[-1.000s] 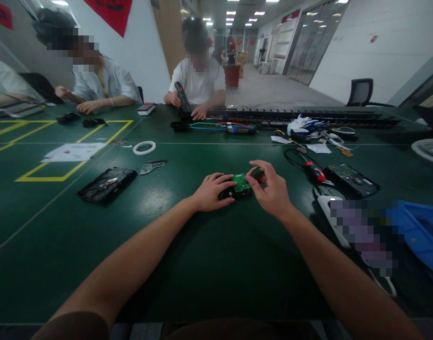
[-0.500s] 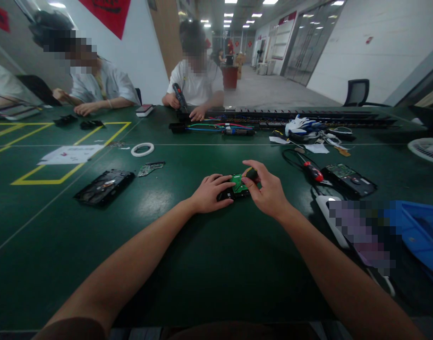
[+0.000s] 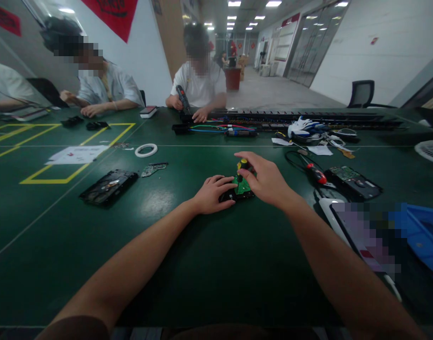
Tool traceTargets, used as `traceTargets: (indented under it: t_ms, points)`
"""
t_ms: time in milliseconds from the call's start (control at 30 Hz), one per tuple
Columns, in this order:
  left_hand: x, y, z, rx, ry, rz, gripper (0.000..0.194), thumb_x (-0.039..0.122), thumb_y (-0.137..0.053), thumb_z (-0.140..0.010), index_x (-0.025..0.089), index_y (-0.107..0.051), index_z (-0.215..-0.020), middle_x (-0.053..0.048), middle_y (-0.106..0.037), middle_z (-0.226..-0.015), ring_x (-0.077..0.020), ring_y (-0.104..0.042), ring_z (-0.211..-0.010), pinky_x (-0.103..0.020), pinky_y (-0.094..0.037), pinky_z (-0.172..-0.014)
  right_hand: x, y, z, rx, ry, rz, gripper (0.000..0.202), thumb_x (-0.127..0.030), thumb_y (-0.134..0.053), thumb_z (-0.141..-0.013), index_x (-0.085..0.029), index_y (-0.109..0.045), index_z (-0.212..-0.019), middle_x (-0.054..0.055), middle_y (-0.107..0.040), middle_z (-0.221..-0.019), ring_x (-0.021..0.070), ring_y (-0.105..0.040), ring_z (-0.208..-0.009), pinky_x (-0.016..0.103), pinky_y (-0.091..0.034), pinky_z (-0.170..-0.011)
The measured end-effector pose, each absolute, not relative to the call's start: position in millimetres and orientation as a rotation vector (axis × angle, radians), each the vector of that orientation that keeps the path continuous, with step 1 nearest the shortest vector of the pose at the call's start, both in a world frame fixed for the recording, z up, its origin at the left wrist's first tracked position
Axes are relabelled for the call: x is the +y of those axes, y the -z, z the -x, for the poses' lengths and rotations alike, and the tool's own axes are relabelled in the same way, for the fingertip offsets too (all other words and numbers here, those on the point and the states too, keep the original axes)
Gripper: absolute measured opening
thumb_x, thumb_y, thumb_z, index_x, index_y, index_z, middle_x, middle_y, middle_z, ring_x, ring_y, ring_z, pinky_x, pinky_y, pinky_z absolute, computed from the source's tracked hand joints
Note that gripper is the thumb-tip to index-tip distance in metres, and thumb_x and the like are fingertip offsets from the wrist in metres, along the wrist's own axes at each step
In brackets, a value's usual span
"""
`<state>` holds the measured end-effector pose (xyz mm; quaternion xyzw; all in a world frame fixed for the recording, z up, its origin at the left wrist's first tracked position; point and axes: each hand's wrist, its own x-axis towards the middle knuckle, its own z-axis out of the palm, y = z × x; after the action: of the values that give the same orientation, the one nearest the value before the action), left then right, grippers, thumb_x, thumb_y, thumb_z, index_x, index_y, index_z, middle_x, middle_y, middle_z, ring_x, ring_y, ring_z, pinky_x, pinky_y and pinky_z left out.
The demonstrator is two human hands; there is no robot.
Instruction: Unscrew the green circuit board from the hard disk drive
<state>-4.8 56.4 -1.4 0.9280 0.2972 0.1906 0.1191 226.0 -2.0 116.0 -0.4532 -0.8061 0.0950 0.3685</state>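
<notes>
In the head view a hard drive (image 3: 245, 190) with a green circuit board facing up lies on the green table. Across its left end my left hand (image 3: 213, 194) is laid, fingers over the top and thumb along the near edge, steadying it. My right hand (image 3: 267, 179) is closed round a short yellow and black screwdriver (image 3: 242, 166). The screwdriver stands nearly upright over the board, its shaft pointing down at the green surface. Whether its tip sits in a screw is too small to tell.
An opened hard drive (image 3: 109, 187) and a loose circuit board (image 3: 154, 169) lie left, near a tape roll (image 3: 146, 150). To the right are a red screwdriver (image 3: 316, 174), another drive (image 3: 354, 182) and a blue bin (image 3: 423, 236). Across the table a person holds a power tool (image 3: 182, 98).
My right hand has shifted slightly up and left, and the screwdriver has swung from tilted to nearly upright over the board. My left hand stays on the hard drive.
</notes>
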Motion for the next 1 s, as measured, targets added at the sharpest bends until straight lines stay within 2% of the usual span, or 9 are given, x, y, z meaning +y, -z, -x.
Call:
traceTargets:
  t_ms: [133,233,333,400,500,600,733,867,1000]
  points:
    - [57,2,5,0.868,-0.544,-2.726,0.064,0.056,-0.071,-0.097,0.032,-0.06,-0.156,-0.007,-0.051,-0.168,-0.0423,-0.041,-0.153,-0.066,-0.034,-0.124,-5,-131,-231,-2.156,-0.359,1.173,0.032,-0.013,-0.058,-0.098,-0.021,-0.065,-0.128,0.012,-0.076,-0.123,0.0294,-0.071,-0.112,0.048,-0.054,-0.102]
    - [57,3,6,0.868,-0.551,-2.725,0.064,0.056,-0.071,-0.098,0.032,-0.06,-0.156,-0.007,-0.05,-0.169,-0.0422,-0.041,-0.153,-0.066,-0.034,-0.124,-10,-136,-233,-2.254,-0.243,1.108,0.042,-0.008,-0.056,-0.096,-0.024,-0.068,-0.133,0.012,-0.069,-0.133,0.0296,-0.065,-0.127,0.049,-0.049,-0.112]
    - [57,3,6,0.855,-0.549,-2.723,0.065,0.056,-0.071,-0.098,0.032,-0.058,-0.157,-0.007,-0.049,-0.17,-0.0427,-0.04,-0.154,-0.067,-0.034,-0.124,-12,-135,-231,-2.185,-0.134,1.238,0.036,-0.031,-0.067,-0.101,-0.023,-0.071,-0.136,0.015,-0.064,-0.128,0.0311,-0.067,-0.113,0.049,-0.056,-0.099]
    - [58,3,6,0.851,-0.547,-2.723,0.066,0.056,-0.071,-0.098,0.032,-0.058,-0.157,-0.007,-0.048,-0.171,-0.043,-0.04,-0.154,-0.067,-0.033,-0.124,-11,-134,-230,-2.13,-0.06,1.326,0.03,-0.038,-0.07,-0.101,-0.021,-0.076,-0.124,0.015,-0.066,-0.119,0.031,-0.068,-0.103,0.049,-0.057,-0.092]
    - [58,3,6,0.847,-0.556,-2.726,0.065,0.056,-0.07,-0.098,0.033,-0.058,-0.157,-0.006,-0.048,-0.171,-0.0426,-0.041,-0.153,-0.067,-0.034,-0.124,-8,-135,-232,-2.157,-0.047,1.266,0.017,-0.021,-0.064,-0.101,-0.02,-0.077,-0.112,0.013,-0.073,-0.115,0.0306,-0.069,-0.108,0.049,-0.055,-0.099]
    - [57,3,6,0.842,-0.572,-2.729,0.064,0.056,-0.071,-0.098,0.033,-0.059,-0.156,-0.006,-0.049,-0.17,-0.0425,-0.042,-0.152,-0.067,-0.034,-0.123,-9,-138,-235,-2.22,-0.125,1.132,0.034,-0.005,-0.057,-0.096,-0.019,-0.073,-0.123,0.012,-0.076,-0.127,0.0294,-0.07,-0.119,0.048,-0.052,-0.108]
    - [57,2,5,0.85,-0.572,-2.714,0.065,0.055,-0.073,-0.096,0.035,-0.059,-0.156,-0.007,-0.05,-0.169,-0.043,-0.042,-0.152,-0.067,-0.036,-0.122,-11,-135,-231,-2.209,-0.141,1.092,0.023,-0.012,-0.059,-0.099,-0.02,-0.073,-0.116,0.014,-0.074,-0.13,0.0306,-0.068,-0.125,0.05,-0.052,-0.11]
    - [57,3,5,0.86,-0.561,-2.712,0.066,0.056,-0.073,-0.096,0.036,-0.058,-0.157,-0.006,-0.049,-0.17,-0.0427,-0.042,-0.152,-0.067,-0.036,-0.122,-8,-128,-225,-2.124,-0.079,1.141,0.01,-0.018,-0.065,-0.099,-0.021,-0.074,-0.096,0.013,-0.071,-0.115,0.0278,-0.069,-0.105,0.046,-0.055,-0.098]
    - [58,3,6,0.862,-0.551,-2.72,0.064,0.057,-0.071,-0.097,0.035,-0.058,-0.157,-0.006,-0.049,-0.17,-0.0422,-0.041,-0.153,-0.067,-0.035,-0.123,-6,-129,-228,-2.142,-0.196,1.09,0.025,-0.007,-0.061,-0.095,-0.02,-0.071,-0.114,0.01,-0.075,-0.117,0.0261,-0.071,-0.108,0.043,-0.054,-0.098]
